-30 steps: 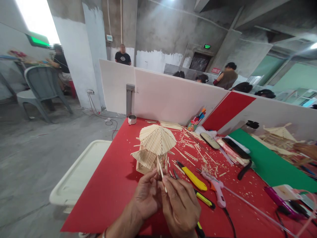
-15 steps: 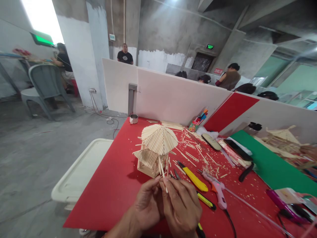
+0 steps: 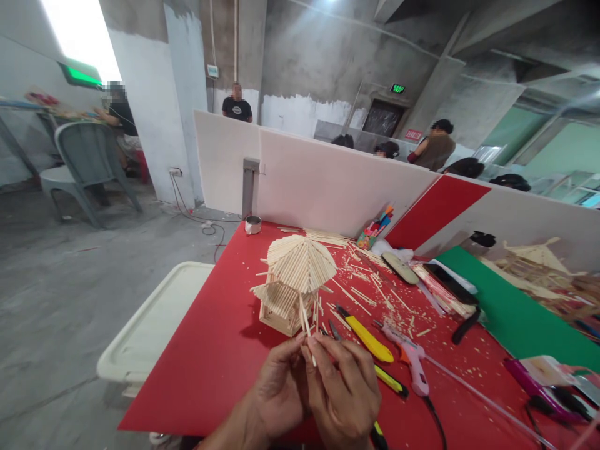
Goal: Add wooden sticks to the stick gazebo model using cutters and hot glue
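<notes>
Pinching a thin stick [image 3: 307, 322] with your right hand [image 3: 344, 387], left hand [image 3: 282, 382] meeting it, hold unclear, you have the wooden pavilion [image 3: 295, 278] just beyond on the red table [image 3: 210, 375], upper roof [image 3: 304, 257] seemingly covered, lower eaves [image 3: 277, 300] apparently only partly slatted

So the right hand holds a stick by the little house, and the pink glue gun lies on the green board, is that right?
Not quite: the head view shows the pink glue gun on the red tabletop, not the green board. The right hand does hold a stick by the little house.
</notes>
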The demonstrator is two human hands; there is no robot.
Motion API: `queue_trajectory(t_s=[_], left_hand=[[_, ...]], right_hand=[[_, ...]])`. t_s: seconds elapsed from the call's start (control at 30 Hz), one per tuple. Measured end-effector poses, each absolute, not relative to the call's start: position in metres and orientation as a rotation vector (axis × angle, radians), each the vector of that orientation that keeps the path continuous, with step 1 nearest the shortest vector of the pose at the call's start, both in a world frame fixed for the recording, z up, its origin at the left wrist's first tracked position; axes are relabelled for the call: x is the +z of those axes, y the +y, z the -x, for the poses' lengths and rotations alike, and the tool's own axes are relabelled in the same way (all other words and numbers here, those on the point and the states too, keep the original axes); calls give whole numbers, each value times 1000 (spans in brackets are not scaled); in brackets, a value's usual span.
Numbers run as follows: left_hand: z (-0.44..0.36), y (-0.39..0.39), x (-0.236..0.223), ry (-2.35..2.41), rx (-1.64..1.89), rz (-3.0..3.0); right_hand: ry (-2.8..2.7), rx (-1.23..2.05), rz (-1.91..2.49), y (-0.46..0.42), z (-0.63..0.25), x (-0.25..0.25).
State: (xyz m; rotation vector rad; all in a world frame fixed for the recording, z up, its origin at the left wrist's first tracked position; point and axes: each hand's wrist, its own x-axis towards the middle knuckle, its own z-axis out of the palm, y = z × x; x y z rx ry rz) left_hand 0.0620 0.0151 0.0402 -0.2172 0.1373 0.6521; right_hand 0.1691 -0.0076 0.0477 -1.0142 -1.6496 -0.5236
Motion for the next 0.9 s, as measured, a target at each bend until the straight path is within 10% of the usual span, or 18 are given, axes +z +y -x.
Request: queue_trajectory(t_s=[0.9], left_hand=[[-65, 13, 42, 150, 665, 182]], right_hand=[[-1645, -486, 1021, -7, -169, 44]])
